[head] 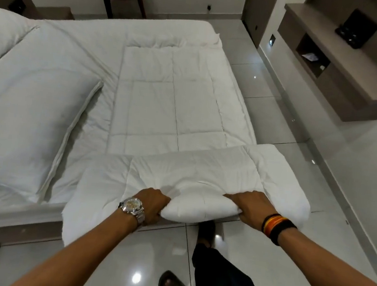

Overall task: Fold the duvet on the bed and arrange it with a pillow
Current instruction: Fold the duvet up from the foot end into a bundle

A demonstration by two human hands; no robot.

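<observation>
White-sheeted bed carries a quilted white duvet — left hand and right hand each grip its bunched near edge, fingers curled tight.

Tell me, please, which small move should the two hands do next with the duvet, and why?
Probably carry the gripped end forward over the flat part. The left hand and right hand both hold the near end of the duvet, which overhangs the bed edge while the rest lies spread.

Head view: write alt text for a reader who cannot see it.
Both hands, left hand and right hand, grip the near folded edge of a white quilted duvet lying on a white-sheeted bed. A large white pillow lies to its left.
</observation>
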